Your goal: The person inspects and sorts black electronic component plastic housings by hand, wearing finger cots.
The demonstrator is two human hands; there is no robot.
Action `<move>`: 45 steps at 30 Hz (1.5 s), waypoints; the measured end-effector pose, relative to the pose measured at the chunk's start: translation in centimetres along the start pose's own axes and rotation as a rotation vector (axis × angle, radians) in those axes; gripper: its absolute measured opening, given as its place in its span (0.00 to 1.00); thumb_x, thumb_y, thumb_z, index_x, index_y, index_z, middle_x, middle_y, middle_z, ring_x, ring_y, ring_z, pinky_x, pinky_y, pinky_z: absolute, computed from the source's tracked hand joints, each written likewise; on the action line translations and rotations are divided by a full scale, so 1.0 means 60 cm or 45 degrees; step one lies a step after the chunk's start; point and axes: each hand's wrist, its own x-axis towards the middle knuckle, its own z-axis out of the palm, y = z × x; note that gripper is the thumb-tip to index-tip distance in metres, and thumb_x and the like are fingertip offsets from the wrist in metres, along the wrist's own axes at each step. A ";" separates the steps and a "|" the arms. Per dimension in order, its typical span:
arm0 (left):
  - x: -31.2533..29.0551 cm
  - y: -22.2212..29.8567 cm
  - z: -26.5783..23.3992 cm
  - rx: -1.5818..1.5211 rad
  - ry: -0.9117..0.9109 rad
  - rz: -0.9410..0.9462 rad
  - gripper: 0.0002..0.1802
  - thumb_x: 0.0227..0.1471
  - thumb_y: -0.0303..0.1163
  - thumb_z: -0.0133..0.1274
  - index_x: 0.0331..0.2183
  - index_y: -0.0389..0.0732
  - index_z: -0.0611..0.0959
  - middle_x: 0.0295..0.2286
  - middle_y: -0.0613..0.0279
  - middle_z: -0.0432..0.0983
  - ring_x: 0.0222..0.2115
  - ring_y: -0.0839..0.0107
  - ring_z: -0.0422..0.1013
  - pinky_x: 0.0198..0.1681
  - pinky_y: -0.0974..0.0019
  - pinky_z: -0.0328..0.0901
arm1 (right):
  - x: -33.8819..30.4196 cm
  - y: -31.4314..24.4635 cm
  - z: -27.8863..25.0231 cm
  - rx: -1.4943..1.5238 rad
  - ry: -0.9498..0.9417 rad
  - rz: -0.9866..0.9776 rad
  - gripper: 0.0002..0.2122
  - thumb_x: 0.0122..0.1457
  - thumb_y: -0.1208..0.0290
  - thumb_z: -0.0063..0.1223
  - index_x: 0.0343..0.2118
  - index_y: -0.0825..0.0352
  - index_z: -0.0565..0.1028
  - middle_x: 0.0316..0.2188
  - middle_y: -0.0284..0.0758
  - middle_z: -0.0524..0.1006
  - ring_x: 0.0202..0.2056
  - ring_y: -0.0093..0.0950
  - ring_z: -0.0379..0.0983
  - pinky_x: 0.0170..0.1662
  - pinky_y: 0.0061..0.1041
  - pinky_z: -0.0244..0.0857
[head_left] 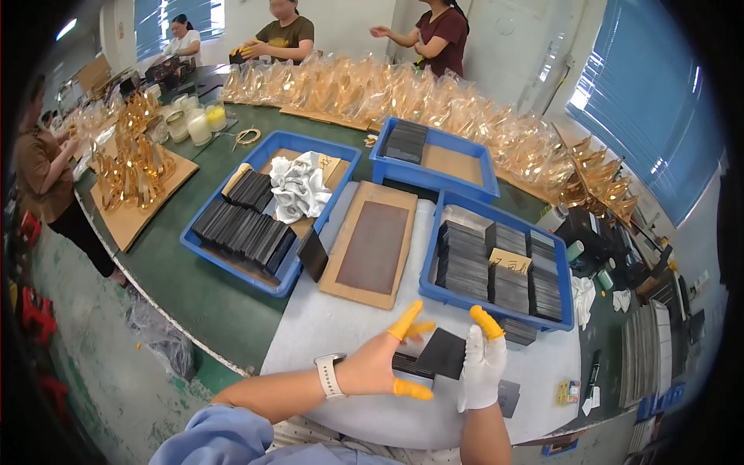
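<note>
My left hand (373,364), bare with yellow finger cots, has its thumb and fingers spread wide and nothing between them. To its right, a thin black square plate (443,353) is tilted up, its right edge against my right hand (484,364). That hand wears a white glove with yellow cots on its fingertips and appears to grip the plate at this edge; its thumb is hidden. Beneath and left of the plate lies a short row of black plates (411,366), partly covered. Another dark plate (508,397) lies flat beside the right wrist.
Ahead is a brown pad on cardboard (376,246), with a black plate (312,254) leaning near it. Blue bins of black plates stand left (232,279), right (570,310) and behind (434,180). Bagged gold pieces (349,85) line the far edge. Several people work beyond.
</note>
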 end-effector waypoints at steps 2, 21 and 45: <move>0.005 0.002 -0.008 0.190 0.134 0.151 0.65 0.42 0.51 0.74 0.70 0.39 0.55 0.57 0.49 0.69 0.54 0.56 0.67 0.61 0.53 0.61 | 0.011 -0.006 -0.002 -0.232 -0.108 -0.003 0.16 0.71 0.71 0.51 0.59 0.70 0.72 0.50 0.33 0.77 0.48 0.22 0.72 0.56 0.23 0.63; 0.003 -0.014 -0.044 0.897 0.244 0.365 0.52 0.39 0.49 0.76 0.61 0.38 0.72 0.49 0.58 0.77 0.53 0.59 0.68 0.58 0.55 0.60 | 0.050 0.025 -0.065 -0.302 0.307 0.193 0.12 0.71 0.69 0.52 0.51 0.70 0.77 0.42 0.36 0.81 0.42 0.25 0.77 0.50 0.25 0.69; 0.026 -0.054 -0.008 0.757 0.365 0.101 0.62 0.37 0.48 0.78 0.66 0.38 0.62 0.49 0.59 0.82 0.47 0.65 0.71 0.59 0.56 0.53 | 0.039 -0.007 -0.043 0.591 -0.068 0.078 0.24 0.72 0.67 0.49 0.65 0.76 0.63 0.65 0.46 0.67 0.67 0.34 0.62 0.71 0.33 0.53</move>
